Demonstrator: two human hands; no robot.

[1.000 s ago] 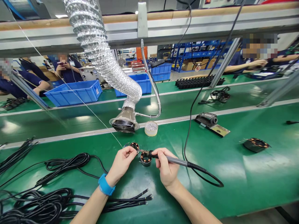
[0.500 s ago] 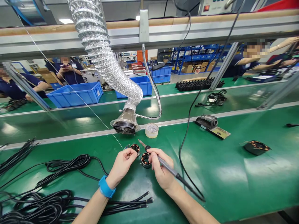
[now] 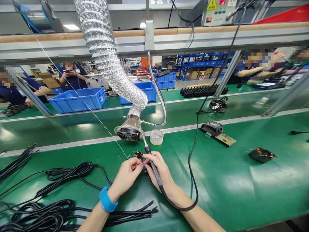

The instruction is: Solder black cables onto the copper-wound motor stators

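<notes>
My right hand point(image 3: 160, 172) holds a soldering iron point(image 3: 152, 166) in a closed grip, its tip pointing up and away near the fume hood. The fingers of my left hand point(image 3: 127, 175) are pinched together; thin solder wire point(image 3: 101, 122) runs down from above to this hand. Just beyond both sets of fingertips sits a small round motor stator point(image 3: 138, 155) with copper windings and thin leads. My right fingertips are close to or touching its near side. What lies between the fingertips is partly hidden. Only one stator shows here.
A fume hood point(image 3: 129, 130) hangs on a foil duct beside a round tub point(image 3: 156, 137). To the right are an iron stand point(image 3: 213, 129) and another stator point(image 3: 262, 155). Coiled black cables point(image 3: 70, 170) lie left. Co-workers and blue bins point(image 3: 78, 99) are across the bench.
My right hand has moved left toward my left hand, and the iron has swung more upright. The second stator, seen earlier between my hands, no longer shows. The view has tilted up slightly.
</notes>
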